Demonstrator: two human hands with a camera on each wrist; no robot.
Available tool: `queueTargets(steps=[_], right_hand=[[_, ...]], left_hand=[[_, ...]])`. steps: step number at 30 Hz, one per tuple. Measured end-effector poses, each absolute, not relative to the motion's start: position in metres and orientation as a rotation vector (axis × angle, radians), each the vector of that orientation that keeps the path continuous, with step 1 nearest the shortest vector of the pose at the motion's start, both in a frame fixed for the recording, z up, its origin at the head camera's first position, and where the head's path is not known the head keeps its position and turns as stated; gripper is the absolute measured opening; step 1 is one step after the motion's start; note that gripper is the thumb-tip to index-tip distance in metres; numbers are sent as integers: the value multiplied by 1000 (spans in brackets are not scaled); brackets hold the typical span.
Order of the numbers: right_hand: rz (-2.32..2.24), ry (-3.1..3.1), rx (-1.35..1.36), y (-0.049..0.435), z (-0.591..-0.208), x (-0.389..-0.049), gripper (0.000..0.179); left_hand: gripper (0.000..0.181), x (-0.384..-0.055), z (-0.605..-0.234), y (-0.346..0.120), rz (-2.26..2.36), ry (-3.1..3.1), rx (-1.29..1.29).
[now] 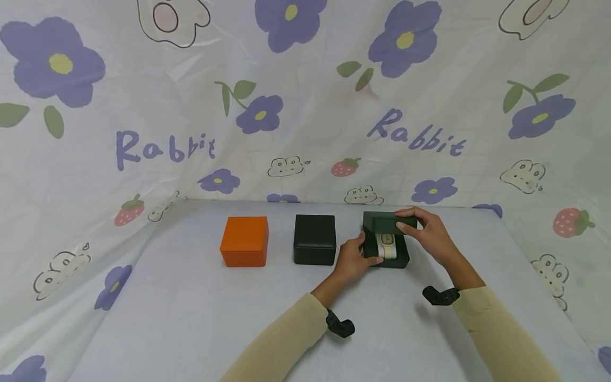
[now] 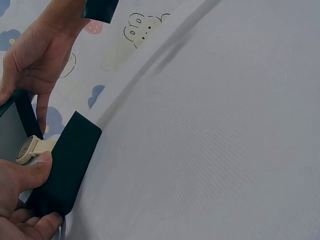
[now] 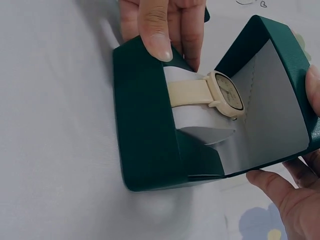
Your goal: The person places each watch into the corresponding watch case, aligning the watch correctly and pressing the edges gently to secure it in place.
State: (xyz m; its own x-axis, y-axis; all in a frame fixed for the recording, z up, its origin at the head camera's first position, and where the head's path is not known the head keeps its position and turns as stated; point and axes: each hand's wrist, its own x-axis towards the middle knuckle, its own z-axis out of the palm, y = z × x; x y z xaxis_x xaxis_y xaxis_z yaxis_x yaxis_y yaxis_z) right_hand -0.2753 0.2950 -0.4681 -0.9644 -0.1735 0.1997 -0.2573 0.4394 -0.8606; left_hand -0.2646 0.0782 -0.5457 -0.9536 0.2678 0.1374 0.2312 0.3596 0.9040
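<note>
A dark green watch box (image 3: 142, 120) stands at the right of the table with its hinged lid (image 3: 280, 100) partly raised. Inside, a watch (image 3: 227, 94) with a cream strap is wrapped round a white cushion (image 3: 205, 120). My left hand (image 1: 352, 260) grips the base at its left front, thumb (image 3: 157, 37) over the front edge and fingers against the side. With my right hand (image 1: 431, 236) I hold the lid by its right end, thumb on the front and fingers behind. The lid's pale lining shows in the right wrist view.
A black box (image 1: 315, 240) stands closed just left of the green one. Farther left sits a closed orange box (image 1: 245, 242). A white patterned sheet (image 1: 305, 143) hangs behind the white table (image 1: 191, 318). Each wrist wears a black device (image 1: 440, 296).
</note>
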Motion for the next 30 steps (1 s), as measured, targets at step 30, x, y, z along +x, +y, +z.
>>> queueTargets(steps=[30], right_hand=[[1520, -2548, 400, 291, -482, -257, 36]], left_hand=[[88, -265, -548, 77, 1689, 2568, 467]])
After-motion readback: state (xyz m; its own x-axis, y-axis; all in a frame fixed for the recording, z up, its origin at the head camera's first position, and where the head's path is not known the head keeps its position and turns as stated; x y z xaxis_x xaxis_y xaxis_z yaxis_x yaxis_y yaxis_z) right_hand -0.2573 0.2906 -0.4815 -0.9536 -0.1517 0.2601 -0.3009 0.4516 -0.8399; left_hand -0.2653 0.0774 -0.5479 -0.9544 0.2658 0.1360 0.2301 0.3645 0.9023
